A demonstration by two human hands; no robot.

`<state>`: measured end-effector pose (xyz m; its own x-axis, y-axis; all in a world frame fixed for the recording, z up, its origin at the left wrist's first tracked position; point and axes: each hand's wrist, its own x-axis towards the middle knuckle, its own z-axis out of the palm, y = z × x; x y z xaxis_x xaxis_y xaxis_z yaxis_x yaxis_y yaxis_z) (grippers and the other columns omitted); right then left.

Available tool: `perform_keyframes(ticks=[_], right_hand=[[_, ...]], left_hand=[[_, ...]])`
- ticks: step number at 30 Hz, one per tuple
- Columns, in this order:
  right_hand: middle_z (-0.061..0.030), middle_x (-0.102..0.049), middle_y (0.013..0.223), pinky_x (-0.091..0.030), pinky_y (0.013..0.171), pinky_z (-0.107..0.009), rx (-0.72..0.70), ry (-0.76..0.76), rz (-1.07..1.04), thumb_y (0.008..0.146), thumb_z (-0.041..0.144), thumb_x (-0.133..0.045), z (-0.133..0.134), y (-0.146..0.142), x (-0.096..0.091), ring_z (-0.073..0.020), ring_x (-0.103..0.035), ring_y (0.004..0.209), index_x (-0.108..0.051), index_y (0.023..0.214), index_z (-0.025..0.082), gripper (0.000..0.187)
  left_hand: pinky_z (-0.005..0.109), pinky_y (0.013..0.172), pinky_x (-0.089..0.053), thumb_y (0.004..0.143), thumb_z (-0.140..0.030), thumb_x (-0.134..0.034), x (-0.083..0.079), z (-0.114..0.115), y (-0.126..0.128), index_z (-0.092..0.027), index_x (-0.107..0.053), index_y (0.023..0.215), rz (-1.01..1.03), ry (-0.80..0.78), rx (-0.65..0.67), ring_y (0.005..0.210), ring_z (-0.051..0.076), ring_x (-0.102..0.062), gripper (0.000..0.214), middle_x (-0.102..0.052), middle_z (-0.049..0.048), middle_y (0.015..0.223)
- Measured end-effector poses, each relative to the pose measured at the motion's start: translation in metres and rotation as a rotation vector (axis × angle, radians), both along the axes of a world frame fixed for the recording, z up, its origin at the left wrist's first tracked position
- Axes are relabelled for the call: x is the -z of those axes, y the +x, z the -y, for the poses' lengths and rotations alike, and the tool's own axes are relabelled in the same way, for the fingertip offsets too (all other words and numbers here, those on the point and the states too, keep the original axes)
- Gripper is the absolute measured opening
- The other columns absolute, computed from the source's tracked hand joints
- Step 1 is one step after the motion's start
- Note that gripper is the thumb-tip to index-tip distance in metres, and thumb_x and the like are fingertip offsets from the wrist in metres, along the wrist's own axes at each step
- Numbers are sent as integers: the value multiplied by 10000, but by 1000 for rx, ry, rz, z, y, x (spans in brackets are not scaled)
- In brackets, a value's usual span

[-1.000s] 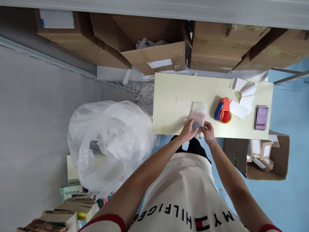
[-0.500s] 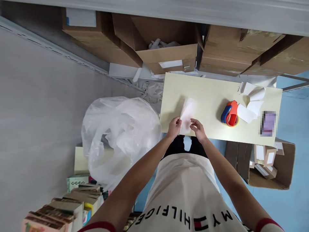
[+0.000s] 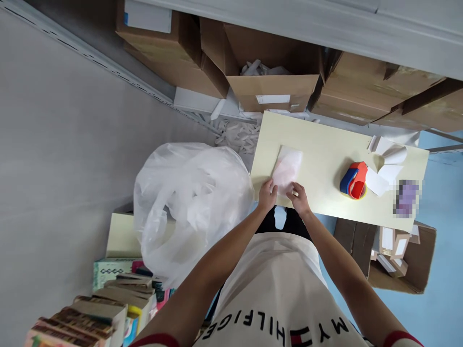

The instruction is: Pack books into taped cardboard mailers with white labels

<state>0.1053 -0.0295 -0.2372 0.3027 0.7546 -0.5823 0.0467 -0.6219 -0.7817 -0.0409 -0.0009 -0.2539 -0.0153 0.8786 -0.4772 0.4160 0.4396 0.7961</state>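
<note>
A thin translucent plastic pouch (image 3: 288,167) with something pale pink inside lies on the left part of a cream table (image 3: 321,144). My left hand (image 3: 267,194) grips the pouch's near left corner, fingers curled. My right hand (image 3: 298,196) pinches the near right edge of the same pouch. Both hands sit at the table's near edge. A red and blue tape dispenser (image 3: 353,179) rests on the table to the right of the pouch.
Loose white label sheets (image 3: 383,166) lie beyond the dispenser. A big clear plastic bag (image 3: 188,202) bulges left of the table. Open cardboard boxes (image 3: 267,67) line the shelf behind. Another box (image 3: 398,250) sits on the blue floor at right; stacked cartons (image 3: 104,308) at lower left.
The pouch has been carried left across the table, lifted and tilted for a moment, and now lies flat further left. Both hands moved with it. The view has shifted.
</note>
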Motion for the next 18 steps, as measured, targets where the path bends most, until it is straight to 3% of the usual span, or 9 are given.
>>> perform_keyframes(ticks=[5, 13, 18], right_hand=[[-99, -500, 1373, -481, 985, -486, -31, 66, -5, 684, 358, -692, -54, -11, 2, -303, -478, 1261, -618, 1200, 239, 535], [-102, -544, 1337, -420, 1044, -497, -97, 141, -53, 708, 365, -672, -132, -29, 6, -302, -443, 1299, -556, 1281, 212, 604], [-100, -562, 1314, -408, 1047, -510, -140, 175, -50, 717, 359, -645, -144, -27, 11, -299, -438, 1303, -537, 1295, 215, 605]], left_hand=[[431, 1063, -424, 915, -372, -507, -1, -41, -7, -139, -509, 1306, 40, 45, -50, 1263, 275, -524, 455, -543, 174, 1347], [410, 1097, -386, 916, -396, -530, 19, -123, -21, -171, -510, 1296, 111, 166, -103, 1295, 248, -497, 442, -547, 140, 1373], [379, 1115, -360, 912, -418, -535, 28, -133, -25, -158, -520, 1294, 117, 214, -91, 1305, 240, -489, 462, -545, 143, 1375]])
